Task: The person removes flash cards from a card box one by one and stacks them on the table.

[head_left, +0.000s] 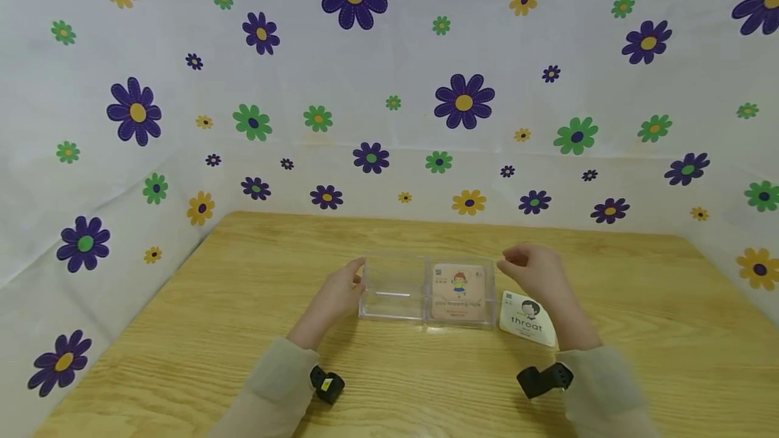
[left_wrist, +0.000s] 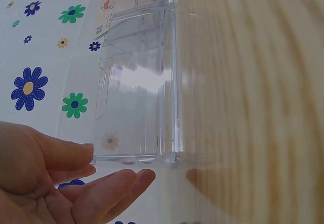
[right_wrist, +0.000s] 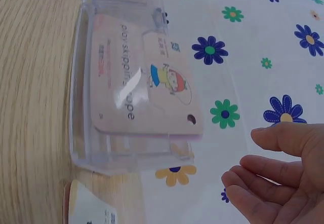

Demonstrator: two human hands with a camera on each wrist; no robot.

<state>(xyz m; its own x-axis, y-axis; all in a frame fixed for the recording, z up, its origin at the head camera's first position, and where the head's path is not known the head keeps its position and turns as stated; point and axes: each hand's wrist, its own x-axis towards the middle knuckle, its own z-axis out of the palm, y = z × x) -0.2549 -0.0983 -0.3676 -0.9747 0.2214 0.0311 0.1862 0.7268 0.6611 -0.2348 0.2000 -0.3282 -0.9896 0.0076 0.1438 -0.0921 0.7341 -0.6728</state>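
Note:
On the table stands a clear plastic box with two compartments side by side. Its right compartment holds pink cards, the top one reading "play skipping rope" under a drawn child. No card shows in the left compartment. My left hand is at the box's left end, its thumb touching the corner in the left wrist view and the other fingers loosely extended. Just off the box's right end, my right hand hovers with relaxed fingers and nothing in them. Below it lies a pale "throat" card.
The wooden table runs back to a white cloth printed with purple, green and yellow flowers, which also hangs at both sides. Black straps with small devices sit on both wrists.

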